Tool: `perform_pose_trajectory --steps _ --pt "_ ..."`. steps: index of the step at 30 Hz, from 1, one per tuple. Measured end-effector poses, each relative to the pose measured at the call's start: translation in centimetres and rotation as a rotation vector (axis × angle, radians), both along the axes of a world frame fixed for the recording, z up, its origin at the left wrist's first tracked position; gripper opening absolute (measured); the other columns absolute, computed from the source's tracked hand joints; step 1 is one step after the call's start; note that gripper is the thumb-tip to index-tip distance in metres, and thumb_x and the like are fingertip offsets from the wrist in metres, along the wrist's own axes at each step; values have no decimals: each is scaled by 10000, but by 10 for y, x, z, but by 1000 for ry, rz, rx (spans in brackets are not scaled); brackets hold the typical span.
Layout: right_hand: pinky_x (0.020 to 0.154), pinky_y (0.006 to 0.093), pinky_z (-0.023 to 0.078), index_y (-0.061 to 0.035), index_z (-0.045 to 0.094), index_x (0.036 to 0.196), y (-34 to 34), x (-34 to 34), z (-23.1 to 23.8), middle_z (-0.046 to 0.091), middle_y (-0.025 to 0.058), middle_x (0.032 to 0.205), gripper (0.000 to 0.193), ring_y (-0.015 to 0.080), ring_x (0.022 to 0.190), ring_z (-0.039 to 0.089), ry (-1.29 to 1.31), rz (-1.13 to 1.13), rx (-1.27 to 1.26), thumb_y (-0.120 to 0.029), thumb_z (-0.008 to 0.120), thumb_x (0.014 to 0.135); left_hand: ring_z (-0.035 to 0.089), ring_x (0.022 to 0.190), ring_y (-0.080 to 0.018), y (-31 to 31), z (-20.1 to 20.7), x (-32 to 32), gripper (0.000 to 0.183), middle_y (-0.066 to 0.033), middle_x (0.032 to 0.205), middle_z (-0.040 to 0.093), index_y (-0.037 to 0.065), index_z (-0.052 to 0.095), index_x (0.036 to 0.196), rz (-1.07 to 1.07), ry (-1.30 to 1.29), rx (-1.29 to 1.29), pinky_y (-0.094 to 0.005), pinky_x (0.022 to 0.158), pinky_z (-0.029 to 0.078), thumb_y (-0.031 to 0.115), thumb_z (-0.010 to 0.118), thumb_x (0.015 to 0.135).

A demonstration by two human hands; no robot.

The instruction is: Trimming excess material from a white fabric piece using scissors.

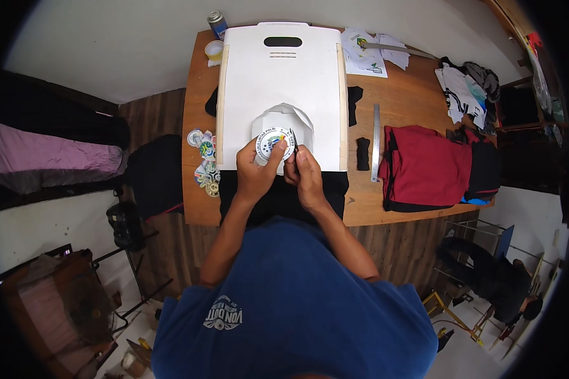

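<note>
My left hand [258,172] is closed on a round white emblem cutout [270,136] with a printed coloured centre, its thumb lying across the front. In my right hand [307,178] is a pair of scissors [293,140], mostly hidden by the fingers, with a dark blade at the emblem's right edge. A curled strip of white paper [302,119] loops around the emblem's far and right sides. Both hands are above the near end of a large white panel [250,76] with an oval slot, which lies on the wooden table [360,211].
Round printed cutouts [207,150] lie left of the panel, with a spray can [217,24] and tape roll [214,49] farther back. To the right are a steel ruler [376,142], folded red cloth [423,165] and paper scraps [363,50]. Another person [496,281] is at lower right.
</note>
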State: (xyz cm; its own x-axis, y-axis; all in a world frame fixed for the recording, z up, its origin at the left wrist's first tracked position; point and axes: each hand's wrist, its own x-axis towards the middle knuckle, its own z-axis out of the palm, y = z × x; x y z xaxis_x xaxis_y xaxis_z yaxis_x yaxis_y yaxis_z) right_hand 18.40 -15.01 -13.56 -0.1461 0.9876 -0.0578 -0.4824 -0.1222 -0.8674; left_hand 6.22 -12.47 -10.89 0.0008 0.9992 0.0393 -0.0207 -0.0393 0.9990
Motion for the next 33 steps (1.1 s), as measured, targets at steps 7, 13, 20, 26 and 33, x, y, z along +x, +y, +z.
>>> perform_pose_trajectory --steps 7,13,20,26,33 --pt "460 213 241 -66 450 883 0 -3 0 328 -25 610 327 56 511 254 17 -40 -1 -343 340 1019 598 766 -76 0 -4 -1 161 -59 844 661 -40 638 939 -5 -15 -15 -214 682 472 111 622 887" --pt "459 213 241 -69 448 865 1 0 2 315 -28 603 336 55 508 249 37 -21 -17 -343 331 1020 596 767 -73 1 -4 -3 148 -55 848 657 -38 632 941 -32 -66 -21 -212 679 474 100 617 888" --pt "465 220 248 -67 454 866 1 1 0 311 -28 595 350 59 506 246 7 1 -8 -360 335 1017 598 765 -72 2 -4 -6 141 -49 846 660 -31 638 930 -72 -40 -22 -215 682 475 100 616 887" --pt "464 220 252 -66 455 861 1 1 2 312 -27 587 350 60 503 249 -2 -5 -17 -359 342 1016 597 753 -72 3 1 -6 145 -47 825 663 -28 646 921 -73 -19 -22 -217 676 473 110 621 883" --pt "455 211 240 -65 454 869 2 1 1 320 -28 598 326 51 505 251 13 -37 -36 -327 333 1022 596 751 -70 3 -3 -6 147 -47 830 663 -29 646 922 -64 -22 -21 -216 666 471 111 621 885"
